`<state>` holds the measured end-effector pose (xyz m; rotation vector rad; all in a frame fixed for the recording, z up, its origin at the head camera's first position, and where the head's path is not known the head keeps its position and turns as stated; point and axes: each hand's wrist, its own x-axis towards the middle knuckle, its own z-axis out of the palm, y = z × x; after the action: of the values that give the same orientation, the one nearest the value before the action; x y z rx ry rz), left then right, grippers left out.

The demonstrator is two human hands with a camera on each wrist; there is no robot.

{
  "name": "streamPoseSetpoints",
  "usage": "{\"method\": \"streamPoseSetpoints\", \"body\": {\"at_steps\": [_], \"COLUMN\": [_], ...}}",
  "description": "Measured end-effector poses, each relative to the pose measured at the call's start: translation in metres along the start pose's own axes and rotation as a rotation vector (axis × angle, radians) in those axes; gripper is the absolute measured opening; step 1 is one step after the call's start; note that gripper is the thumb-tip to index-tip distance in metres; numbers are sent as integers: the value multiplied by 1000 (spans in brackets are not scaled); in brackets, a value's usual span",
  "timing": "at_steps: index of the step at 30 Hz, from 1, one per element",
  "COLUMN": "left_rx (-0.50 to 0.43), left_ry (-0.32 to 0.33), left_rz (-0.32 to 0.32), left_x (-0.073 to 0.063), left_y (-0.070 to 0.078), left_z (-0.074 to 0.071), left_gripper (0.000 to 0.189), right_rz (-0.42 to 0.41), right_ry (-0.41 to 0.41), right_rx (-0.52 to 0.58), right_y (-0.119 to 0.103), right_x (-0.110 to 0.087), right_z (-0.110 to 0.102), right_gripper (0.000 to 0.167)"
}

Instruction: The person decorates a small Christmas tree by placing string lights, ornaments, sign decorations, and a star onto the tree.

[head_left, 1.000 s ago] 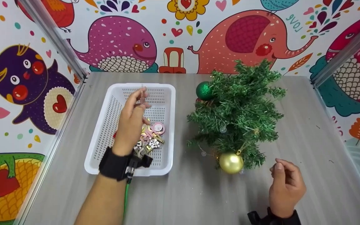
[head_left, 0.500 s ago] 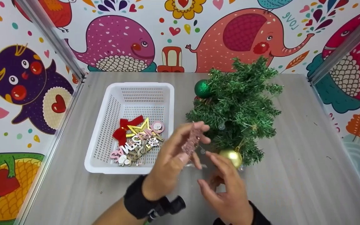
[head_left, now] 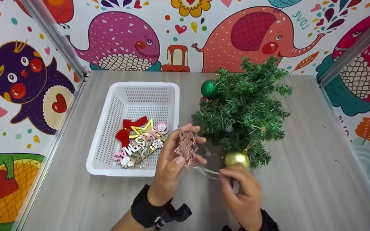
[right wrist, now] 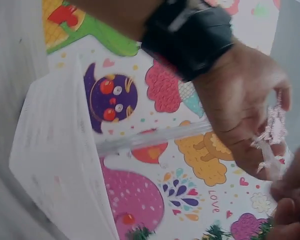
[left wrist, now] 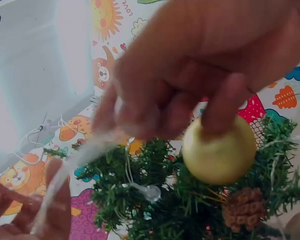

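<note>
My left hand holds a pink glittery ornament with a jagged, tree-like outline, the thumb against its lower end. A clear ribbon loop runs from that end to my right hand, whose thumb and index finger pinch it. In the left wrist view the ribbon stretches between both hands. Just beyond my right hand is the small green Christmas tree, with a gold ball low at its front. Part of the gold ball is covered by my right fingers in the left wrist view.
Left of the hands stands a white basket holding a red bow, a gold star and letter ornaments. A green glitter ball and a pinecone are on the tree. Printed walls enclose the table.
My left hand has come out from over the basket with the pink ornament to the front of the tree. My right hand has moved left and taken hold of the ribbon loop.
</note>
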<state>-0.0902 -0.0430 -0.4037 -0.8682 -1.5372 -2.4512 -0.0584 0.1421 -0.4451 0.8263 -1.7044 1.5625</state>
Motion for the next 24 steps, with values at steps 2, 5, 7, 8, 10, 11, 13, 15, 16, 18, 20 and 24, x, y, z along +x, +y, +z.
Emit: {"method": "streamPoseSetpoints", "body": {"at_steps": [2, 5, 7, 8, 10, 11, 13, 15, 16, 18, 20, 24], "left_rx": [-49, -93, -74, -60, -22, -21, -15, 0, 10, 84, 228, 544], "left_ry": [9, -2, -7, -7, 13, 28, 82, 164, 210, 300, 365, 268], "left_rz": [-1, -19, -70, -117, -222, -274, -366, -403, -408, -403, -363, -210], "left_x": [-4, -13, -20, -24, -30, -32, -36, -38, -39, -40, -39, -33], "left_y": [-5, -12, -15, -16, -16, -16, -18, -21, -23, -24, -24, -21], "left_z": [-3, -10, -15, -17, -21, -23, -25, -25, -25, -24, -19, -5], "left_gripper": [65, 67, 68, 71, 77, 80, 83, 82, 82, 79, 75, 56], "right_rz": [-37, -19, 47, 79, 140, 162, 174, 164, 152, 128, 103, 83], "right_ry": [73, 89, 60, 42, -1, -24, -64, -102, -119, -162, -230, -399], "right_rx": [173, 396, 459, 465, 445, 428, 390, 357, 341, 293, 210, 2], "right_y": [-2, -2, 0, 1, 4, 5, 7, 7, 8, 8, 7, 7], "right_x": [5, 11, 13, 15, 18, 20, 26, 32, 35, 42, 47, 57], "right_z": [1, -1, -5, -7, -11, -12, -12, -10, -9, -8, -8, -11], "right_gripper": [13, 16, 18, 19, 23, 24, 26, 27, 25, 24, 27, 37]}}
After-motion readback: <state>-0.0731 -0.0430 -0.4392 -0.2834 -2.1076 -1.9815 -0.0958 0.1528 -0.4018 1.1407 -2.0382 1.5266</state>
